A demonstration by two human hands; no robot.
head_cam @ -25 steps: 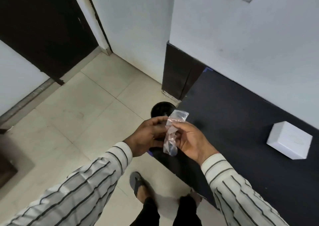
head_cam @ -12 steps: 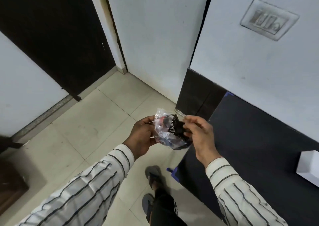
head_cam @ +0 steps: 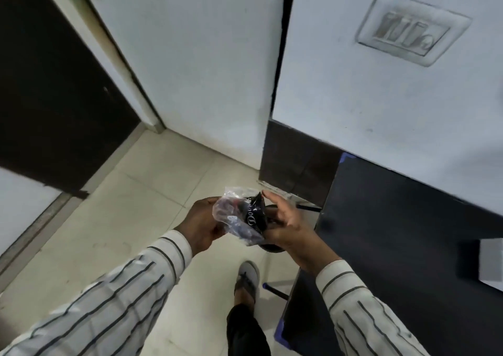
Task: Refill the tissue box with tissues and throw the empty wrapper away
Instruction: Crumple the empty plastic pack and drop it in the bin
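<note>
A crumpled clear plastic wrapper [head_cam: 239,219] with dark print sits between my two hands at chest height over the floor. My left hand [head_cam: 202,222] grips its left side. My right hand [head_cam: 285,222] holds its right edge, fingers loosely spread. Directly below the hands, a black round bin [head_cam: 272,246] on the floor shows only as a dark rim. The white tissue box [head_cam: 491,264] stands on the black table [head_cam: 394,233] at the far right, cut off by the frame edge.
White walls rise ahead, with a switch plate [head_cam: 411,27] on the right one. A dark door [head_cam: 49,97] is on the left. The floor [head_cam: 122,206] is tiled in beige, and my sandalled foot [head_cam: 246,279] stands beside the table's edge.
The view has tilted up and left, pushing the tissue box to the right edge. The wrapper has gone from stretched upright to bunched between both hands, and my right fingers have loosened.
</note>
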